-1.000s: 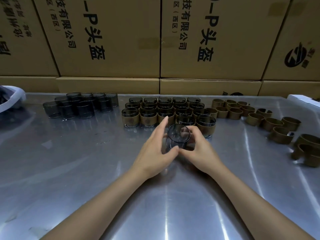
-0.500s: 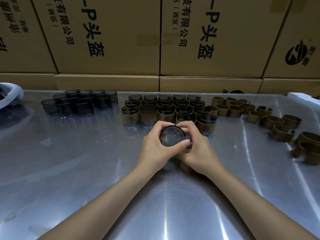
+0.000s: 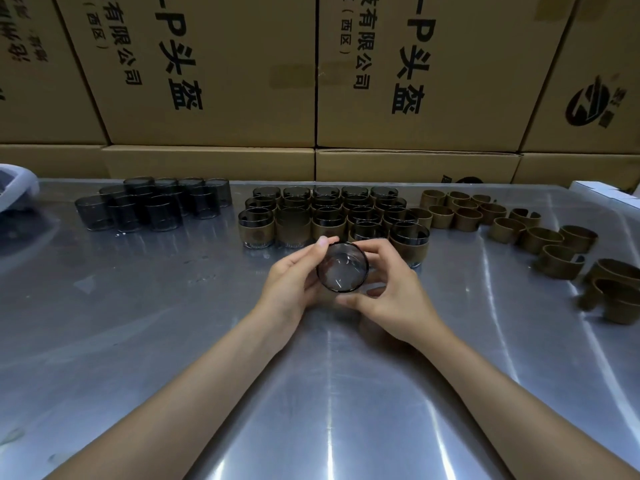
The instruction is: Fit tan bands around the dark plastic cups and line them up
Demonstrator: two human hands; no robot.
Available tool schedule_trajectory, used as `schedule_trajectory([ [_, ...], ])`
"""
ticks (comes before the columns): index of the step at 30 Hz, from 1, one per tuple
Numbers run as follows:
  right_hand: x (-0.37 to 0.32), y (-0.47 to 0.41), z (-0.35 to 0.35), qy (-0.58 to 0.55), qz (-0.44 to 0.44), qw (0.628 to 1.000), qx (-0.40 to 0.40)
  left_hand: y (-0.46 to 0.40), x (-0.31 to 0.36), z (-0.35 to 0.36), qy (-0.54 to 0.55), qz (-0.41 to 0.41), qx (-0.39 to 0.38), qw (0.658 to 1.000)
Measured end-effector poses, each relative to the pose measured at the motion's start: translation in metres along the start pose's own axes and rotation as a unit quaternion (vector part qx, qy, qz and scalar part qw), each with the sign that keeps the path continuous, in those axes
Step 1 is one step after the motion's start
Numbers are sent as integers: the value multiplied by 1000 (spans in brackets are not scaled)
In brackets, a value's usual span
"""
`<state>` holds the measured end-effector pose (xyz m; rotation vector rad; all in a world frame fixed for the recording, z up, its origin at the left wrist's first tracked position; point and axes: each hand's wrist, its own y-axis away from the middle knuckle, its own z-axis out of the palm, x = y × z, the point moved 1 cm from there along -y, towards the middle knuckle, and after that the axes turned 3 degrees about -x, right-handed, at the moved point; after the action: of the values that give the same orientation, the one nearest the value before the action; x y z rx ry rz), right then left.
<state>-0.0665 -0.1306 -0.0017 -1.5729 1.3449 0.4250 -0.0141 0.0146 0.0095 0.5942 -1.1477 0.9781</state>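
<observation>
A dark see-through cup [image 3: 341,267] is held above the metal table [image 3: 138,323], tilted so its round end faces me. My left hand [image 3: 294,282] grips its left side, and my right hand [image 3: 398,289] grips its right side, fingers curled round it. Whether a band sits on this cup is hidden by the hands. Just behind stand rows of banded cups [image 3: 325,216]. Bare dark cups [image 3: 152,206] cluster at the back left. Loose tan bands [image 3: 512,226] lie scattered to the right.
Stacked cardboard boxes [image 3: 311,81] wall off the back edge of the table. A white object [image 3: 17,185] sits at the far left edge and a white box corner [image 3: 606,194] at the far right.
The cup has gone from standing under my fingers to being lifted and tipped with its round end toward me. Both hands closed round it and shifted slightly.
</observation>
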Motion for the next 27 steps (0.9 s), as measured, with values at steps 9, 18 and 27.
schedule_trajectory([
  [9, 12, -6, -2, -121, 28, 992, 17, -5, -2, -8, 30, 19, -139, 990],
  [18, 3, 1, 2, -3, -18, 1000, 12, 0, -13, 5, -208, 134, -9, 969],
  [27, -9, 5, 5, 86, -49, 995, 18, 1, -8, 6, -71, 43, 55, 995],
])
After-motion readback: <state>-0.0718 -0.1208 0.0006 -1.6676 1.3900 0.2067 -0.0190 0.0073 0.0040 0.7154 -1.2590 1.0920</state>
